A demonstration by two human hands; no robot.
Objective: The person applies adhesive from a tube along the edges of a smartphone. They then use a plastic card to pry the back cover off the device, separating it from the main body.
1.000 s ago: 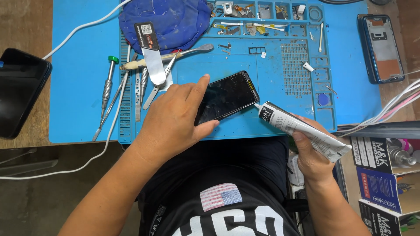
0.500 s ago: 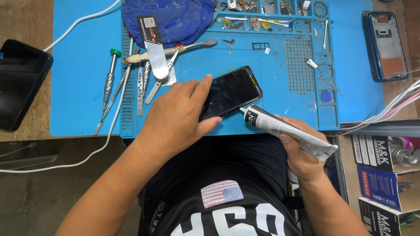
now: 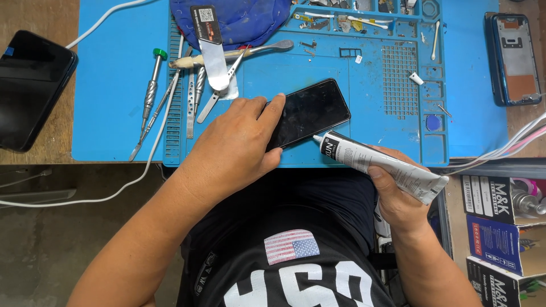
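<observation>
The blue repair mat (image 3: 119,85) covers most of the table, and it sits in the view as it did half a second ago, apart from a slight drift of the camera. On its left edge lies a black tablet (image 3: 31,88), untouched since the earlier pictures. At the far right edge a phone frame (image 3: 515,57) lies face down with its back open, also where it was.

The left hand (image 3: 236,148) lies flat over the near end of the black smartphone (image 3: 310,112), fingers spread and pressed down on the glass, thumb along the near edge; its pose matches the earlier frame. The smartphone rests tilted on the mat's middle, its far end bare.

The right hand (image 3: 398,193) is closed around the crimped end of a white adhesive tube (image 3: 375,165). A second ago the nozzle was well apart from the phone; it has since come nearer, and now its tip sits just beside the phone's lower right corner; whether it touches cannot be told.

Beyond the left hand, a metal pry blade (image 3: 211,57), tweezers (image 3: 219,91) and a green-capped screwdriver (image 3: 151,91) lie unmoved.
</observation>
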